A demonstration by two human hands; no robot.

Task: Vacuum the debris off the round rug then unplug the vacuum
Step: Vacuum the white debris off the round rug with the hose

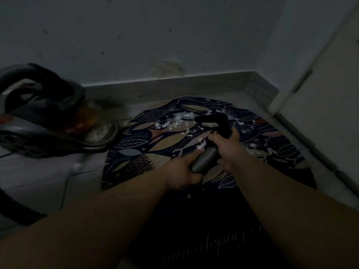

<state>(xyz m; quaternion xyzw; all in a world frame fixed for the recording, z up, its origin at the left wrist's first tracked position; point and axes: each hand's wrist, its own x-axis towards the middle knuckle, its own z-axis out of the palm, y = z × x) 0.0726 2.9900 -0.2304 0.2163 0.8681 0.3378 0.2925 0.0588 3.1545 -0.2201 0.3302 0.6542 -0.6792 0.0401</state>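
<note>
I have both hands on the hose (pixel 205 159). My left hand (pixel 182 172) is wrapped around its ribbed grey part, nearer to me; my right hand (pixel 226 146) is closed on the black end just beyond. The black nozzle (pixel 211 119) rests on the rug (pixel 136 152), right beside a patch of white debris (pixel 174 123) to its left. More bits lie right of my hands. The vacuum (pixel 38 121) sits on the floor (pixel 38 181), left of the rug.
</note>
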